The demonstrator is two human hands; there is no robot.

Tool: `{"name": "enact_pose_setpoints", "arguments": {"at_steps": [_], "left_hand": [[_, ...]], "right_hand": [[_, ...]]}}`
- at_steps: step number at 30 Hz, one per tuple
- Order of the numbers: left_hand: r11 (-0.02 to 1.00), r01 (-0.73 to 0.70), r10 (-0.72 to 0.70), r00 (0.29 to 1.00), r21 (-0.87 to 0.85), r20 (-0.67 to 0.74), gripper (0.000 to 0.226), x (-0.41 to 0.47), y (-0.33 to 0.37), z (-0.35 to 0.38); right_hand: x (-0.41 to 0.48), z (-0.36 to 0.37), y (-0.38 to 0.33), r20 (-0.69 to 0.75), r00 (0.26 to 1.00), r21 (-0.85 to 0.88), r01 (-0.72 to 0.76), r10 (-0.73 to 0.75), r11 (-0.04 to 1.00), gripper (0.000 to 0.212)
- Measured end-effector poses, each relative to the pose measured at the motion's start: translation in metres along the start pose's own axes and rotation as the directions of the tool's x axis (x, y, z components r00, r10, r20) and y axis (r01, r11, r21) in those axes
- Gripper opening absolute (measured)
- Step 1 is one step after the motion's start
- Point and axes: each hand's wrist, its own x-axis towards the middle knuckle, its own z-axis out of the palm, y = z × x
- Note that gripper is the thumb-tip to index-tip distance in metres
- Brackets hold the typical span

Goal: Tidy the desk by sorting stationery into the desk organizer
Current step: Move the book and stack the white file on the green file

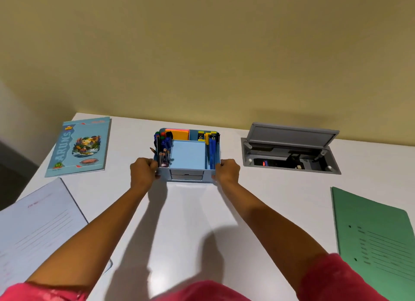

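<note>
A light blue desk organizer (pixel 187 157) stands at the far middle of the white desk (pixel 190 222). Its left slot holds pencils and markers (pixel 163 144), the back holds orange sticky notes (pixel 179 134), and the right slot holds blue pens (pixel 211 148). A small drawer shows in its front. My left hand (pixel 142 171) grips the organizer's left side. Gripping the right side is my right hand (pixel 227 171). Both arms stretch forward over the desk.
A blue illustrated notebook (pixel 79 145) lies at the far left. A white lined file (pixel 38 231) sits near left, a green file (pixel 377 242) near right. A grey cable box (pixel 289 152) with its lid raised is set into the desk at far right.
</note>
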Motion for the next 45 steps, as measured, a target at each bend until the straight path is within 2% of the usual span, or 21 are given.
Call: {"name": "enact_pose_setpoints", "arguments": {"at_steps": [7, 9, 18, 21, 23, 26, 28, 32, 35, 39, 42, 45], "left_hand": [[0.983, 0.051, -0.033, 0.994, 0.176, -0.101, 0.030, 0.053, -0.001, -0.028], [0.977, 0.063, -0.041, 0.993, 0.204, -0.109, 0.025, 0.063, 0.001, -0.031], [0.981, 0.123, -0.102, 0.985, 0.148, -0.140, 0.020, 0.096, -0.006, -0.028], [0.981, 0.191, -0.191, 0.971, -0.018, -0.144, 0.016, 0.111, -0.006, -0.028], [0.943, 0.282, -0.305, 0.944, -0.176, -0.124, 0.026, 0.121, -0.005, -0.030], [0.889, 0.358, -0.394, 0.916, -0.286, -0.080, 0.029, 0.131, -0.003, -0.032], [0.865, 0.376, -0.419, 0.906, -0.333, -0.066, 0.030, 0.137, -0.004, -0.032], [0.854, 0.369, -0.405, 0.914, -0.368, -0.024, 0.041, 0.152, -0.011, -0.030], [0.772, 0.362, -0.436, 0.900, -0.522, -0.020, 0.037, 0.144, -0.007, -0.024], [0.775, 0.282, -0.335, 0.942, -0.566, 0.011, 0.039, 0.124, -0.007, -0.017], [0.875, 0.214, -0.268, 0.961, -0.434, -0.068, 0.038, 0.110, -0.013, -0.016], [0.934, 0.136, -0.197, 0.967, -0.331, -0.160, 0.029, 0.084, -0.014, -0.013]], "right_hand": [[0.016, 0.053, -0.040, 0.044, 0.998, -0.014, -0.043, 0.044, 0.999, 0.022], [0.019, 0.061, -0.046, 0.051, 0.998, -0.027, -0.045, 0.046, 0.999, 0.023], [0.041, 0.079, -0.062, 0.050, 0.996, -0.054, -0.068, 0.070, 0.996, 0.026], [0.050, 0.087, -0.068, 0.062, 0.995, -0.014, -0.083, 0.083, 0.996, 0.026], [0.054, 0.090, -0.073, 0.071, 0.992, 0.043, -0.103, 0.100, 0.994, 0.029], [0.061, 0.093, -0.077, 0.105, 0.988, 0.139, -0.124, 0.110, 0.982, 0.031], [0.064, 0.091, -0.077, 0.140, 0.984, 0.159, -0.132, 0.110, 0.979, 0.030], [0.069, 0.087, -0.076, 0.306, 0.949, 0.290, -0.171, 0.078, 0.942, 0.029], [0.070, 0.090, -0.076, 0.315, 0.944, 0.377, -0.214, 0.092, 0.901, 0.022], [0.076, 0.101, -0.061, 0.330, 0.944, 0.320, -0.142, 0.030, 0.937, 0.017], [0.072, 0.097, -0.049, 0.299, 0.954, 0.236, -0.064, -0.011, 0.970, 0.023], [0.052, 0.087, -0.044, 0.172, 0.972, 0.154, 0.131, -0.157, 0.979, 0.029]]}}
